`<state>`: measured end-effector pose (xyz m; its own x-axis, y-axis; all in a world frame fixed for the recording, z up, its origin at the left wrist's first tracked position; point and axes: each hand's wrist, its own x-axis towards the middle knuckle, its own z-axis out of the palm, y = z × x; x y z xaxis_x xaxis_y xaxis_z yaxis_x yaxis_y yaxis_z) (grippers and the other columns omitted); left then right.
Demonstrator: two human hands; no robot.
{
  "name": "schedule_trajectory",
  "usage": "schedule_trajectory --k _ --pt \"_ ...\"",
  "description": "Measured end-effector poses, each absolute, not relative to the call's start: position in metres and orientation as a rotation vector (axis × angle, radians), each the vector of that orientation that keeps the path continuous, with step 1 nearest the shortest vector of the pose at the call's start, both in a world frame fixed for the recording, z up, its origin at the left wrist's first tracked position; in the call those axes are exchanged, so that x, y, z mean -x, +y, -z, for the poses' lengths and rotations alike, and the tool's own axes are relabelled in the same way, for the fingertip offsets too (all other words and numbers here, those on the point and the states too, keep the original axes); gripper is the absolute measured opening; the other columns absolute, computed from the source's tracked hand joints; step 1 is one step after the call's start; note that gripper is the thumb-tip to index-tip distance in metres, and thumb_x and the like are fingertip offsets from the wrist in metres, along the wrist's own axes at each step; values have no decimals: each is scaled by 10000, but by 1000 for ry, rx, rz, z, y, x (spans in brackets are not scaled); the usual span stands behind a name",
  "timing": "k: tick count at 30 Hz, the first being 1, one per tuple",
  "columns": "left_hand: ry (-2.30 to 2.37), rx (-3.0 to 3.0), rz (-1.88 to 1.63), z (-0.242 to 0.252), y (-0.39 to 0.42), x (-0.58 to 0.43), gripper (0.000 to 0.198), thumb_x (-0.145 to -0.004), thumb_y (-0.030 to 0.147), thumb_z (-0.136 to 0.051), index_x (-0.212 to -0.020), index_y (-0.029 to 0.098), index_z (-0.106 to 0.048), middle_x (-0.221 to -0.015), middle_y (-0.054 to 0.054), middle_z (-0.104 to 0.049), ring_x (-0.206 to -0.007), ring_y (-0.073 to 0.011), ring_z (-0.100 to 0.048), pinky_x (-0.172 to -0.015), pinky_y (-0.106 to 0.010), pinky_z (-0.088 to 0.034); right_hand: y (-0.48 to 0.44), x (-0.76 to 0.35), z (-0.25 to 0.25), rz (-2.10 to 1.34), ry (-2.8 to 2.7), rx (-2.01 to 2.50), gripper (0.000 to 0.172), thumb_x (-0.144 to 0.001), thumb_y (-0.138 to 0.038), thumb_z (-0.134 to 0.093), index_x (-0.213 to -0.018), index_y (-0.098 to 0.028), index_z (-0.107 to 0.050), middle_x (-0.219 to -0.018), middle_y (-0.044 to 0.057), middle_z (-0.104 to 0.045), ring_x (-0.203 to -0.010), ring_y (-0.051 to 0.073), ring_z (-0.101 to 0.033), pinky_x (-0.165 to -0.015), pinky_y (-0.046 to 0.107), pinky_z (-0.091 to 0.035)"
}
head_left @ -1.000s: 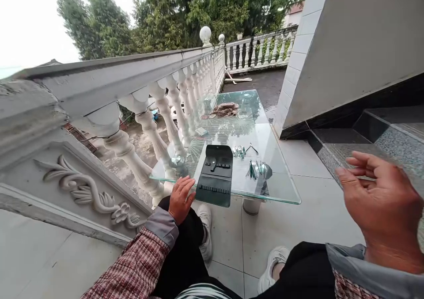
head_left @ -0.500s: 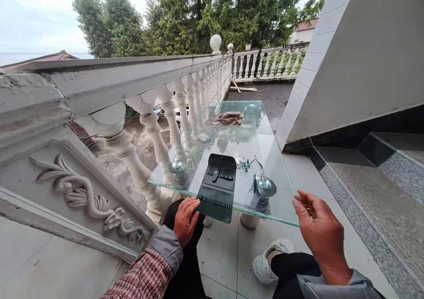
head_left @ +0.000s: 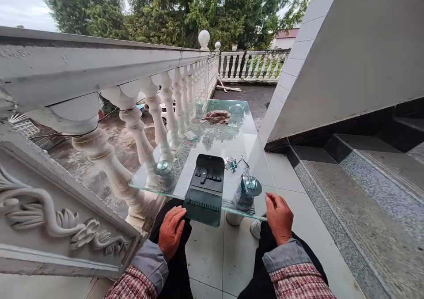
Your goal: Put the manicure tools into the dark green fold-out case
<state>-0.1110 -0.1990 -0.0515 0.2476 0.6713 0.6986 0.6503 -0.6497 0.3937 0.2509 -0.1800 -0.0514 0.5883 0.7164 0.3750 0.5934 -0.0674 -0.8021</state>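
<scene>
Green case (head_left: pixel 205 191) lies just beyond the left hand (head_left: pixel 170 230), apparently apart

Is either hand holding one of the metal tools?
No, the left hand rests on the leg and the right hand is empty at the glass table's edge.

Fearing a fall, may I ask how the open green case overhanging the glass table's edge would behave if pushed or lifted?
The case probably slides easily on the glass table. With its near flap past the edge, a tug nearer might tip it off. Its slots look mostly empty and it creases midway, so it is likely light and floppy.
</scene>
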Motion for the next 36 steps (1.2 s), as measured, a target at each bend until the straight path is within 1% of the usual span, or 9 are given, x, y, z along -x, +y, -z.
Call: schedule_trajectory --k 2,8,12,14,18,22,24,30,36 --pt "1282 -2455 -1417 49 -194 108 302 -886 196 -450 -1174 245 -525 -1098 -46 -618 -1093 -204 -549 -938 -396 -477 -178 -250 54 -127 -1122 1753 391 -765 -465 -433 -890 -149 -626 -904 125 -654 -864 230 -586 -818 379 -445" --pt "1183 -2467 -1453 33 -167 97 301 -894 205 -441 -1182 249 -516 -1102 -44 -616 -1085 -196 -549 -949 -395 -463 -176 -251 53 -84 -1134 1812 426 -769 -506 -408 -862 -152 -626 -888 130 -664 -849 240 -589 -807 381 -438" --pt "1128 -2482 -1477 24 -139 94 279 -899 242 -431 -1158 247 -537 -1090 -44 -625 -1088 -198 -547 -953 -394 -453 -173 -250 48 -89 -1150 1847 432 -772 -510 -401 -842 -150 -629 -846 127 -670 -789 230 -599 -752 360 -451" --pt "1158 -2459 -1493 24 -125 95 273 -904 258 -423 -1149 242 -542 -1093 -51 -619 -1084 -201 -545 -948 -399 -453 -166 -244 41 -102 -1194 1849 426 -779 -497 -395 -854 -149 -628 -845 120 -670 -762 216 -600 -726 341 -456" --pt "1253 -2402 -1517 32 -111 98 280 -921 246 -383 -1156 218 -532 -1088 -73 -605 -1051 -199 -552 -920 -400 -465 -135 -223 27 -101 -1330 1847 395 -799 -453 -382 -929 -162 -616 -924 99 -656 -833 199 -587 -759 316 -434" --pt "1251 -2425 -1438 38 -111 103 266 -923 234 -385 -1129 219 -553 -1065 -62 -619 -1036 -185 -559 -916 -373 -473 -104 -201 22 -106 -1432 1957 365 -786 -427 -437 -971 -164 -610 -803 69 -638 -783 209 -571 -679 308 -399" --pt "1248 -2442 -1384 39 -111 106 271 -924 238 -383 -1129 220 -559 -1064 -61 -623 -1027 -184 -564 -909 -369 -478 -96 -197 24 -105 -1463 2037 357 -772 -412 -473 -980 -156 -610 -773 71 -622 -776 219 -563 -648 306 -375" --pt "1160 -2531 -1209 43 -106 106 268 -924 240 -390 -1100 219 -592 -1121 -54 -620 -1091 -183 -537 -949 -379 -450 -92 -197 27 -93 -1493 2228 322 -798 -316 -453 -1041 -160 -594 -879 95 -633 -813 217 -563 -645 302 -346" --pt "1081 -2628 -1118 44 -106 98 245 -910 252 -430 -1046 221 -631 -1098 -38 -648 -1082 -194 -549 -955 -396 -431 -89 -197 23 -127 -1528 2272 298 -794 -302 -484 -1037 -178 -603 -828 70 -652 -790 211 -581 -646 293 -348"
